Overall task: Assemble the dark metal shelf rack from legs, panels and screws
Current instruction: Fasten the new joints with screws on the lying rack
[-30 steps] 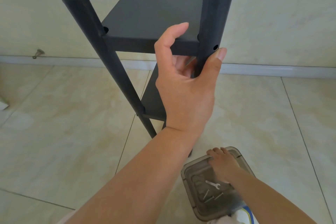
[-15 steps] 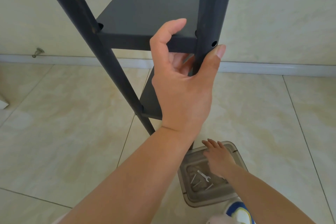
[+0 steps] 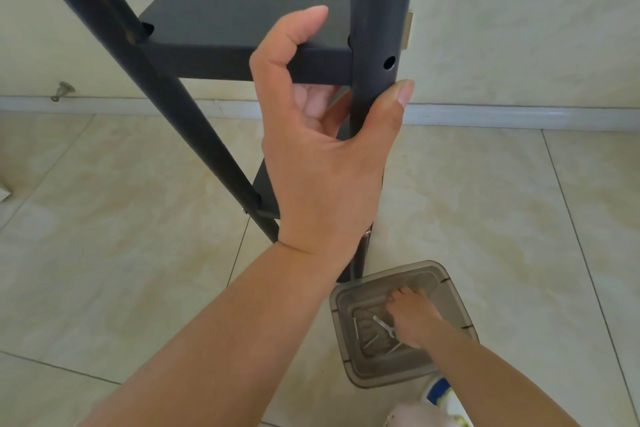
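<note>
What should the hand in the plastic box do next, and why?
Probably pick one silver screw from the clear grey plastic box. The right hand is already inside it, and the dark round metal leg held by the left hand shows an empty screw hole beside the dark shelf panel.

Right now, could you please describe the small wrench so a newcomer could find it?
Look at the clear plastic tub on the floor beside the rack leg. Inside, by the right hand, lies the wrench: pale, with forked ends, unlike the straight screws around it.
</note>
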